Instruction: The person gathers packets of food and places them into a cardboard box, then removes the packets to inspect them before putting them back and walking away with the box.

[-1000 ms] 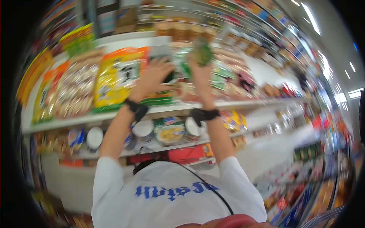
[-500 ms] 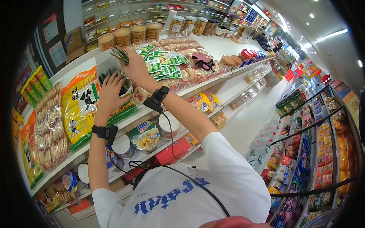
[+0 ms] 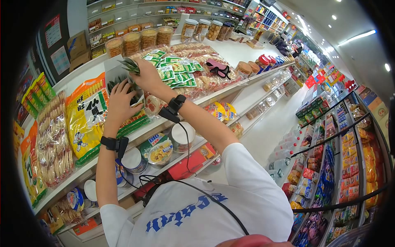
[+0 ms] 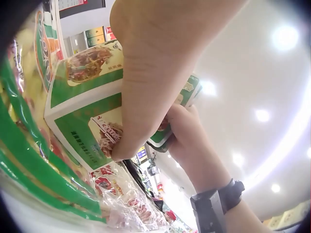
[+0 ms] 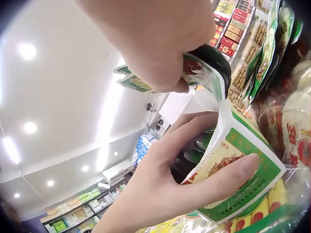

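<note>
A person in a white T-shirt stood at the long white counter, both arms reaching over its near edge. The left hand grasped an open green-and-white carton, its thumb flat against the printed side and its fingers inside the mouth, touching the dark green packets standing in there. The carton was on the left part of the counter, close to the near edge, just right of a big yellow bag. The right hand was closed round a small bunch of packets, held right by the carton's mouth with their ends poking out past the fingers.

To the right, a loose heap of green-and-white sachets lay on clear bags of round biscuits, and beyond it a pink-and-black item lay on the same bags. Tubs of biscuits stood along the counter's far edge. Each wrist had a small black camera strapped on.
</note>
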`<move>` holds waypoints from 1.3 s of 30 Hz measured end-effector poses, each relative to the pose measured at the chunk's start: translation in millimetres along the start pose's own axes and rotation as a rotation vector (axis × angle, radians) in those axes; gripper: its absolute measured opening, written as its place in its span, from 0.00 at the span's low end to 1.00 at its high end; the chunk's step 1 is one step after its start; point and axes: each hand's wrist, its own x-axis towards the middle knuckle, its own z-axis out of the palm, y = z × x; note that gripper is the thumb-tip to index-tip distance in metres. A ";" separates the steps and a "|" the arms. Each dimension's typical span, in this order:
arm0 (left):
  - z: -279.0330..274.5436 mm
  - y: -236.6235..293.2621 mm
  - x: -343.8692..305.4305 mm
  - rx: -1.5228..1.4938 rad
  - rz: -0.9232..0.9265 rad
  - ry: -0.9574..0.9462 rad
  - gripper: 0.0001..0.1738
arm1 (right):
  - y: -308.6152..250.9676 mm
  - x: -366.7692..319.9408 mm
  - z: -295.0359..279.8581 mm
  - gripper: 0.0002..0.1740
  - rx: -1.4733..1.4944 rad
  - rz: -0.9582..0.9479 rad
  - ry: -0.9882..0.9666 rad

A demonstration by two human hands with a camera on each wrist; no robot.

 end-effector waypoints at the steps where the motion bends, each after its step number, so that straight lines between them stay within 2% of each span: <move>1: 0.2 0.0 0.0 0.006 -0.003 -0.001 0.28 | 1.6 0.0 1.3 0.21 0.021 -0.001 0.005; 5: 5.7 -3.9 -0.5 0.021 0.005 0.012 0.30 | -6.4 -5.8 1.2 0.26 -0.014 0.005 -0.023; 8: 5.5 -3.8 -2.7 0.040 -0.006 0.011 0.33 | -3.6 -10.0 4.7 0.28 -0.076 -0.116 0.021; 11: 10.1 -5.2 -3.0 0.053 -0.019 0.005 0.38 | -10.6 -11.2 2.6 0.24 -0.217 -0.152 0.077; 15: 7.7 -2.1 -3.9 0.046 -0.037 0.029 0.46 | -17.6 -4.6 6.2 0.20 -0.252 0.063 -0.112; 18: 7.6 -2.6 -3.2 0.053 -0.028 0.013 0.50 | -7.8 -12.4 17.1 0.21 -0.358 0.033 -0.113; 24: 7.6 0.1 -1.7 0.049 -0.047 0.030 0.51 | -10.3 6.4 6.1 0.39 -0.312 0.242 -0.237; 27: 8.4 -2.3 -2.4 0.067 -0.052 0.008 0.50 | -20.2 4.4 -7.9 0.43 -0.239 0.269 -0.249; 30: 6.7 3.0 0.2 0.048 -0.023 0.018 0.46 | -19.5 -5.7 -6.3 0.39 -0.176 0.156 -0.151; 32: -3.7 8.5 2.4 0.018 -0.040 -0.009 0.44 | -6.3 -9.3 1.9 0.34 -0.265 0.000 -0.098; 34: 16.8 -6.8 -2.4 0.022 -0.002 0.122 0.42 | -21.3 -4.1 -5.7 0.30 -0.277 0.147 -0.262; 35: 14.2 -6.9 -5.1 0.038 -0.019 0.114 0.44 | -28.9 -1.2 -8.7 0.29 -0.318 0.176 -0.283; 36: 12.8 -4.7 -3.8 0.047 -0.023 0.108 0.45 | -19.0 3.7 -4.1 0.27 -0.380 0.182 -0.344; 39: 16.0 -6.5 -7.1 0.077 -0.038 0.108 0.47 | -5.2 9.1 3.4 0.26 -0.466 0.116 -0.362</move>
